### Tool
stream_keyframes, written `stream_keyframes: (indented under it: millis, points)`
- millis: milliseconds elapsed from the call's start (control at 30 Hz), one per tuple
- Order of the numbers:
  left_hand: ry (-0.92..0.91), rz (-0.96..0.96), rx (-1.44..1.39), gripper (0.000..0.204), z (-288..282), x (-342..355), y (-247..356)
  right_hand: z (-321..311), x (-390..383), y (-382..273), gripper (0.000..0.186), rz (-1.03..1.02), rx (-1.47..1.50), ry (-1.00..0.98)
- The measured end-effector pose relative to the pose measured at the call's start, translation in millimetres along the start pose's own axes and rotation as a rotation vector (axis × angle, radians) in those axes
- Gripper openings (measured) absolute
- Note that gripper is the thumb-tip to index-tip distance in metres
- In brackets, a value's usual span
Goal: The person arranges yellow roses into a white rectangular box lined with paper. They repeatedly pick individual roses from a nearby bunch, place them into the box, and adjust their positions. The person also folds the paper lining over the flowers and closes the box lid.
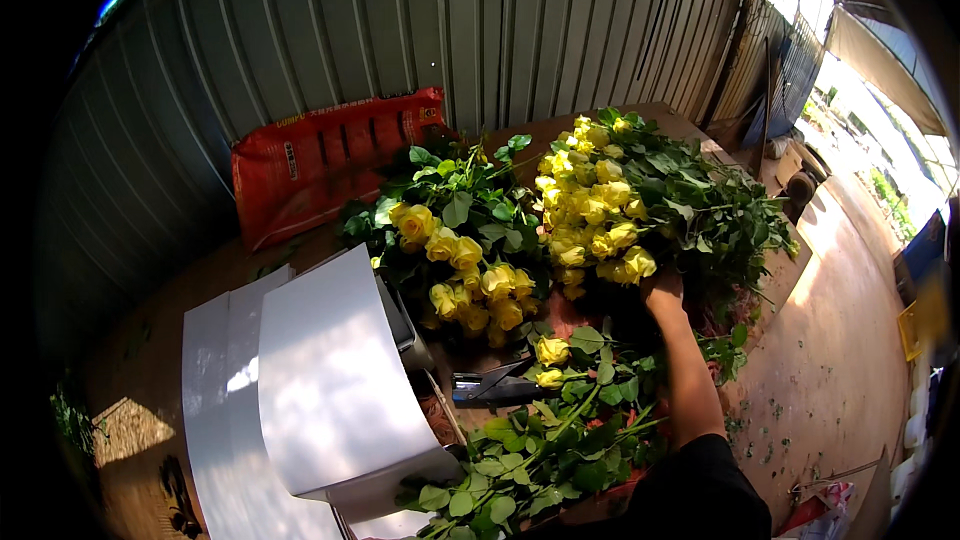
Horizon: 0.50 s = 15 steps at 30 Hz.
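My right hand [663, 290] reaches in from the lower right, its fingers curled just beneath a yellow rose head [638, 264] at the near edge of a large rose pile. Leaves and shadow partly cover the fingertips, but they look closed on that rose's stem. The pile's yellow blooms [590, 205] face left, with leafy stems [710, 210] stretching right. Left of it lies a second group of yellow roses [460, 260]. Nearer me, two loose roses [552, 351] rest beside a black stapler [490, 386], above cut leafy stems [540, 450]. My left hand is out of view.
White sheets of card or paper [340, 370] stand bent at the left of the table. A red plastic bag [330, 165] leans against the corrugated metal wall [430, 30]. Leaf scraps dot the floor [800, 400] at right, near a wheeled object [800, 180].
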<state>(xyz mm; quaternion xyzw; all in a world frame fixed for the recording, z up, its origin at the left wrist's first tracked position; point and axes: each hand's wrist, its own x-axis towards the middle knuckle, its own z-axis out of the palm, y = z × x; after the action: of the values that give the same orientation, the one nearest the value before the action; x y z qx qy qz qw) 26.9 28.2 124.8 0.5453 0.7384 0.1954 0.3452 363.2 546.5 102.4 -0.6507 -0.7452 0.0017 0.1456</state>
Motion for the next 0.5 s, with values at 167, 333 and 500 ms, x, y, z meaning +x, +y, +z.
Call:
stream_keyframes:
  millis: [167,333,500]
  points:
    - [0.033,-0.024,-0.04,0.034,4,-3,-3,-37,-2,4,0.027,-0.194,-0.316,-0.265]
    - [0.013,-0.026,-0.032,0.034,3,-1,-3,-78,-18,-24,0.035,-0.204,-0.244,0.462]
    - [0.002,-0.036,-0.001,0.035,1,-2,1,-79,-7,-20,0.038,-0.162,-0.033,0.702]
